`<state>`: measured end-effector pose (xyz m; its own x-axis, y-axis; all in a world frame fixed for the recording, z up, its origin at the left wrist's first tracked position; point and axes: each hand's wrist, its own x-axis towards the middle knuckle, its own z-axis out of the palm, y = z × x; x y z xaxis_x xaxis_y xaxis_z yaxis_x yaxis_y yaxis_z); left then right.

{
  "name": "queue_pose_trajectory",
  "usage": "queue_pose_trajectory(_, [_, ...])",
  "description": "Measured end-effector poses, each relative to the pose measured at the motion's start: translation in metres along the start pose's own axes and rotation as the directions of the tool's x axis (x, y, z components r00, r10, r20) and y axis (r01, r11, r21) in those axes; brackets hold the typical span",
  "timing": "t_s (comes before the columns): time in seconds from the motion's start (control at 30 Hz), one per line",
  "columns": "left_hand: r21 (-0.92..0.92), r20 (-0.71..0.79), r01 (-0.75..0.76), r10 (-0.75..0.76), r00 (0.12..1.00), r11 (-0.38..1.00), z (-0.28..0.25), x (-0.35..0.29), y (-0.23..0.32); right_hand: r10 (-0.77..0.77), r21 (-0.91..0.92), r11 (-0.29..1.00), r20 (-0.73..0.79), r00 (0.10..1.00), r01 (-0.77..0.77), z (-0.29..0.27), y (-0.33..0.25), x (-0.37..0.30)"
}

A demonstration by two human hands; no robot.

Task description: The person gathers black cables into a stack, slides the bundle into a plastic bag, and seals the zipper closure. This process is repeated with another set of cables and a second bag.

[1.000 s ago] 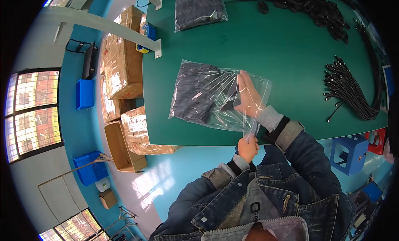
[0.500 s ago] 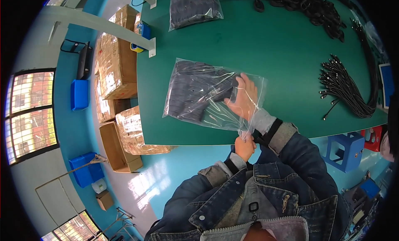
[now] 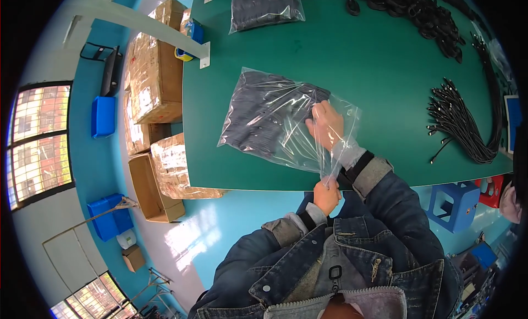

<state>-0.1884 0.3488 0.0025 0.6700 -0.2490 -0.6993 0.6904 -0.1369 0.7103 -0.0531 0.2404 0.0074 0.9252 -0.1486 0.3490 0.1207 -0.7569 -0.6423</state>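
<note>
A clear plastic bag filled with coiled black cables lies on the green table, its open end toward me and to the right. My left hand is closed around the gathered lower edge of the bag's mouth, just off the table's front edge. My right hand is inside the bag, under the clear film. Its fingers curl against the right-hand end of the cables; the fingertips are partly hidden there.
Another filled clear bag lies at the table's far side. Black coils are heaped at far right, with a long bundle of black cables to the right. Taped cartons stand left of the table; a blue stool stands at right.
My right hand's fingers have curled in more against the cables, which look pushed slightly farther into the bag. My left hand keeps its hold on the bag's edge.
</note>
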Motion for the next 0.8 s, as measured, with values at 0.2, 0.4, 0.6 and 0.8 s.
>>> queue_pose_trajectory(0.2, [0.021, 0.017, -0.031, 0.03, 0.999, 0.999, 0.0, 0.0, 0.002, 0.074, 0.021, 0.997, 0.045, 0.996, -0.075, -0.003, -0.007, -0.012])
queue_pose_trajectory(0.4, [0.042, 0.012, -0.027, 0.026, 1.0, 0.999, 0.0, -0.002, 0.004, -0.057, 0.266, 0.963, 0.065, 0.996, 0.038, -0.011, 0.004, -0.025])
queue_pose_trajectory(0.6, [0.061, 0.008, -0.041, 0.041, 0.999, 0.997, 0.0, -0.002, 0.006, -0.007, 0.179, 0.983, 0.224, 0.975, -0.034, -0.001, 0.009, -0.02])
queue_pose_trajectory(0.8, [0.065, 0.033, -0.054, 0.052, 0.998, 0.996, -0.002, -0.001, 0.005, -0.076, 0.067, 0.996, 0.24, 0.968, 0.061, -0.012, 0.016, -0.013])
